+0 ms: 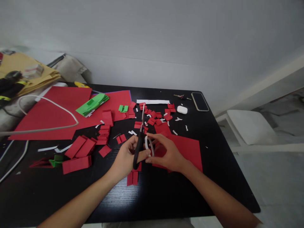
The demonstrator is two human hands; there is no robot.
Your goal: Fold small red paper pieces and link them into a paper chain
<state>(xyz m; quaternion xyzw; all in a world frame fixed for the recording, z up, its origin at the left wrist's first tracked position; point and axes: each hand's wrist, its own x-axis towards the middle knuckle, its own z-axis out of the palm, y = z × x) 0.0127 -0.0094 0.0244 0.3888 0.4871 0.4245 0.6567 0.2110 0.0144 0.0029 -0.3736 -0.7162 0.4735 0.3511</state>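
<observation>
My left hand (127, 158) is closed around the black handles of a pair of scissors (139, 147). Their narrow blades point away from me. Just to the right, my right hand (172, 154) grips a roll of tape (146, 142) by its ring, thumb below and fingers above. My left thumb reaches across to the tape roll's near edge. Beneath my hands lie a red paper sheet (190, 152) and small folded red paper pieces (132, 179). More red folded pieces (153, 120) and white paper scraps are scattered just beyond the scissors' blades.
On the black table (190, 196), large red sheets (57, 110) and a green paper stack (92, 104) lie left. A white cable (47, 129) crosses there. A phone (199, 102), white earbud case (182, 110) and keys (181, 96) sit back right. A white chair (251, 126) stands beyond.
</observation>
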